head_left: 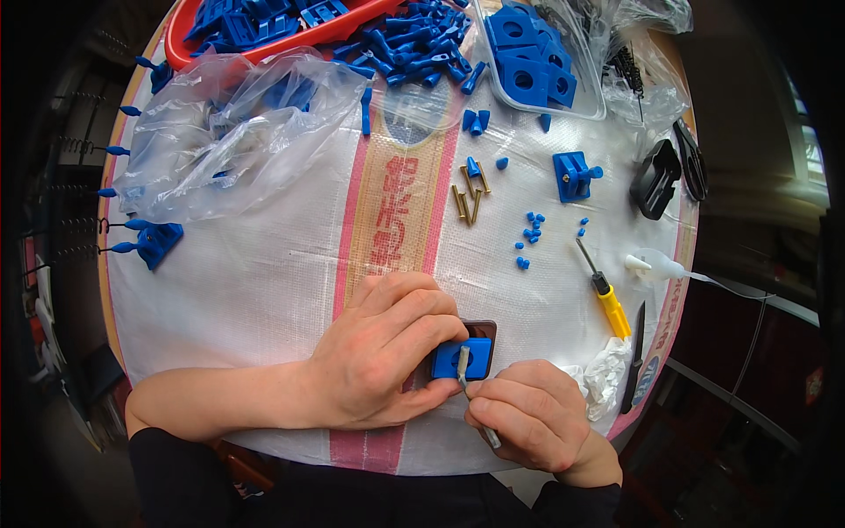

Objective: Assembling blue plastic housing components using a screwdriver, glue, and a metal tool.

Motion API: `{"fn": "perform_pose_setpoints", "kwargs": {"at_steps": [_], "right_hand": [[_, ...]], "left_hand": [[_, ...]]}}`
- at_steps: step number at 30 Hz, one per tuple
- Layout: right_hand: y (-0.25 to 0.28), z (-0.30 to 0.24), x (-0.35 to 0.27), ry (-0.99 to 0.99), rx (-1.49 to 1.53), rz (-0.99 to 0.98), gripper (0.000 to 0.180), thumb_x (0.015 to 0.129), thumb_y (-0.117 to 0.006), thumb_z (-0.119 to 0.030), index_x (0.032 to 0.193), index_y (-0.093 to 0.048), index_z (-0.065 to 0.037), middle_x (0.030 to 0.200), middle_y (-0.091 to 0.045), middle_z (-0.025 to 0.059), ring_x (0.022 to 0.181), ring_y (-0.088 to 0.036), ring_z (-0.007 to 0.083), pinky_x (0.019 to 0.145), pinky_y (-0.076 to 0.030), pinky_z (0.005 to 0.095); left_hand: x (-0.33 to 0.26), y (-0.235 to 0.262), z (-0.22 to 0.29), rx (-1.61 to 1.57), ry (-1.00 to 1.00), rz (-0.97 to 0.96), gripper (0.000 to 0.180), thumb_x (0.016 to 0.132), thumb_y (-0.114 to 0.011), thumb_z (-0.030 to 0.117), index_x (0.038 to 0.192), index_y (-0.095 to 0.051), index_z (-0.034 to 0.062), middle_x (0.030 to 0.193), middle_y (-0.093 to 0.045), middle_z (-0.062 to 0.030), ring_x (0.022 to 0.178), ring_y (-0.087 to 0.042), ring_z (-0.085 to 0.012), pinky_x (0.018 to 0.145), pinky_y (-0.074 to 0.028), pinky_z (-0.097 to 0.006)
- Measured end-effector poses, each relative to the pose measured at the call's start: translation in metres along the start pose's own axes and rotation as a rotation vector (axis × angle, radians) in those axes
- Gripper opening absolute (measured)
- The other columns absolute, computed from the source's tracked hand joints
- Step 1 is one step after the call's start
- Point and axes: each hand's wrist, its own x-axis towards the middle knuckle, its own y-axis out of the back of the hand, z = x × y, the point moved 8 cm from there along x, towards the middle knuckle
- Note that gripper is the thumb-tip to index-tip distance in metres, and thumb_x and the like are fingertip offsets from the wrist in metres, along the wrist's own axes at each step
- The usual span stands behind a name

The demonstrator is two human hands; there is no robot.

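My left hand (pixel 378 356) grips a square blue plastic piece (pixel 481 359) near the table's front edge, thumb and fingers at its left side. Under the piece lies a dark, round-cornered block (pixel 487 327), partly covered. My right hand (pixel 539 421) is closed on a thin, whitish-grey tool with a bent end (pixel 464 359). That end reaches over the middle of the blue piece; whether it touches the piece I cannot tell. Farther right on the table stands a similar blue piece with a knob (pixel 576 176). Small blue plugs (pixel 532 234) and brass screws (pixel 473 204) lie beyond my hands.
A red basin (pixel 290 46), a pile of blue handles (pixel 409 44) and a clear box (pixel 576 107) line the far side. A plastic bag (pixel 238 141) covers the left. At right are a yellow screwdriver (pixel 613 310), black case (pixel 653 180), white-tipped bottle (pixel 658 267) and crumpled tissue (pixel 606 378).
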Motion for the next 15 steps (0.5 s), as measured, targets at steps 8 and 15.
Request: {"fn": "perform_pose_setpoints", "kwargs": {"at_steps": [8,15], "right_hand": [[-0.0003,0.0,-0.0002,0.009,-0.001,0.002,0.029,0.074,-0.077,-0.002,0.102,-0.073,0.005,0.096,-0.074,0.016,0.08,-0.072,0.0267,0.065,-0.06,0.0336],[-0.0003,0.0,0.0004,0.005,-0.005,0.002,0.029,0.075,-0.077,-0.002,0.102,-0.073,0.005,0.096,-0.074,0.016,0.079,-0.072,0.0265,0.064,-0.059,0.0334]], "left_hand": [[0.0004,0.0003,0.0004,0.005,-0.002,0.002,0.048,0.068,-0.086,0.012,0.111,-0.065,0.0043,0.113,-0.065,-0.0121,0.112,-0.061,-0.0338,0.096,-0.046,-0.046],[-0.0005,-0.0006,-0.0002,0.001,0.004,-0.005,0.052,0.069,-0.088,0.017,0.114,-0.063,0.0065,0.115,-0.062,-0.0097,0.116,-0.058,-0.0314,0.093,-0.042,-0.045]]}}
